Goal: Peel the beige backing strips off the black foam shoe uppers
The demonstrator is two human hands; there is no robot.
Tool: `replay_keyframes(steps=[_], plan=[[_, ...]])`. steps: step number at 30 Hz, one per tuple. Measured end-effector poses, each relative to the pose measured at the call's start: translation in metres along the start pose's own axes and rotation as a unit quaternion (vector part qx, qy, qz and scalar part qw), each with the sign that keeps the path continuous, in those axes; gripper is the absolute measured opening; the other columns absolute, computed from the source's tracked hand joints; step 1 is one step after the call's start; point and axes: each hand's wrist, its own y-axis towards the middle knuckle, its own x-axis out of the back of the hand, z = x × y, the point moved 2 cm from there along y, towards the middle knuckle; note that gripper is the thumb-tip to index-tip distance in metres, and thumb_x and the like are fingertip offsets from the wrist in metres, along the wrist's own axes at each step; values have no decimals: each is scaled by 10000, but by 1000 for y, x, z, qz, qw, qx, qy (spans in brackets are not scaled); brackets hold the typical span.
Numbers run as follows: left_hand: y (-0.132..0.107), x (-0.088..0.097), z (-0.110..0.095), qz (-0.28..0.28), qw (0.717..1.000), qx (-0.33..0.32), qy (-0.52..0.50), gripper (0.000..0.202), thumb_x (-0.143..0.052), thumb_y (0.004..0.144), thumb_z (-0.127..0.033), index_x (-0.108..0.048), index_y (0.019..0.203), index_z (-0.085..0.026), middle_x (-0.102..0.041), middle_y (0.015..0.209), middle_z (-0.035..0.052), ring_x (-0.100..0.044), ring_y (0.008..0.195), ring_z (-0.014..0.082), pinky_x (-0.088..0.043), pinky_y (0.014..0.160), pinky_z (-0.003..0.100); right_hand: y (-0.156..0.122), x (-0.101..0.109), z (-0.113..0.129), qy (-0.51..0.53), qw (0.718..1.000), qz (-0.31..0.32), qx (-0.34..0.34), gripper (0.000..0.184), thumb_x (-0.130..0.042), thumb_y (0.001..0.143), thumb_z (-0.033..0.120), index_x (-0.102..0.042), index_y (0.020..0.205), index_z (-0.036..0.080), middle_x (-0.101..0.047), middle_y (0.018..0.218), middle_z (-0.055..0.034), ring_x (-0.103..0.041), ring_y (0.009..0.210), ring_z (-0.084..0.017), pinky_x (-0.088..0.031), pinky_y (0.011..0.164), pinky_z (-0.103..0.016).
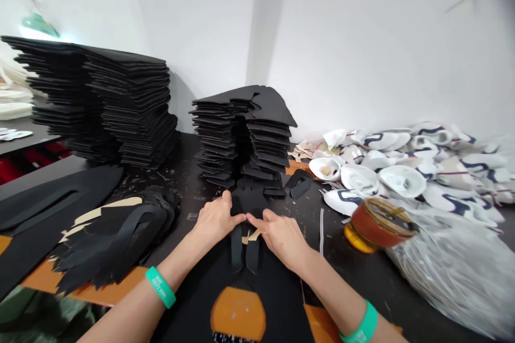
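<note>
On the dark workbench [181, 182], stacks of black foam pieces [241, 134] stand far ahead; near the middle, the left hand [215, 220] and right hand [281, 238] grip a black foam cutout [237, 249] between them.

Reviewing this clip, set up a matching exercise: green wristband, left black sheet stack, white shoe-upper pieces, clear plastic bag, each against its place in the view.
Things:
1. green wristband
2. left black sheet stack
3. white shoe-upper pieces
4. clear plastic bag

Places:
A. heaped against the wall, right
B. on the left wrist
C. lower right, nearest the camera
D. back left of the bench

Pairs: 1-B; 2-D; 3-A; 4-C
</note>
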Motion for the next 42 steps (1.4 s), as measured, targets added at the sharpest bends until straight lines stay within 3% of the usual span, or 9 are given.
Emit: replay_keyframes(steps=[5,9,12,14,17,21,27,33,42], plan=[[-4,6,6,28,999,-3,-44,228,-580,801,-385,-486,890,-197,-663,856,55,-649,858,245,-419,711,295,-3,0,-4,-29,1000,-2,4,486,-467,887,142,-537,1306,378,-608,872,-16,-625,606,-144,-320,505,-255],[-18,15,16,33,998,-15,-59,62,-530,786,-242,-482,812,-214,-622,733,-7,-602,701,161,-368,629,247,-20,11,-15,62,998,-12,-15,430,-475,823,100,-665,1139,321,-623,861,-6,-637,718,-151,-346,560,-244],[-28,21,21,17,996,-37,-77,100,-513,749,-175,-511,838,-221,-594,718,-26,-554,660,133,-349,613,234,-42,20,-12,158,987,3,31,408,-470,760,61,-707,970,319,-616,821,30,-619,746,-126,-366,615,-225],[-28,21,18,11,987,-87,-132,124,-501,766,-177,-548,875,-215,-594,754,-19,-544,677,122,-372,629,225,-51,22,-5,183,981,12,70,408,-469,742,60,-699,956,320,-598,820,37,-598,722,-116,-363,617,-223],[-19,11,9,61,948,-178,-257,155,-486,831,-240,-603,912,-178,-623,832,12,-568,748,119,-430,687,211,-49,18,5,163,984,-9,76,432,-471,767,85,-658,1082,315,-582,914,19,-578,703,-117,-355,588,-229],[-2,-6,6,105,922,-209,-307,186,-496,853,-268,-626,903,-145,-651,850,26,-589,769,126,-454,705,211,-25,5,11,131,989,-59,44,543,-480,803,95,-528,1293,324,-557,1038,-5,-597,753,-122,-402,615,-227],[2,-8,12,109,918,-215,-314,187,-515,861,-284,-645,888,-153,-648,845,9,-577,770,125,-446,722,209,-6,-9,15,90,989,-107,38,322,-510,834,90,-641,1067,270,-557,1132,-30,-610,723,-113,-440,593,-219],[5,-14,15,122,915,-206,-326,199,-512,874,-304,-631,934,-157,-649,857,14,-570,762,108,-441,691,190,-18,-9,15,80,987,-135,36,275,-465,808,48,-619,981,194,-475,1407,-96,-666,828,-160,-515,624,-254],[4,-10,11,130,916,-212,-315,188,-542,856,-292,-658,952,-181,-663,913,20,-595,826,120,-472,747,211,-60,-6,25,94,958,-229,144,221,-419,899,53,-585,811,169,-698,1105,-66,-640,720,-142,-500,631,-260]])
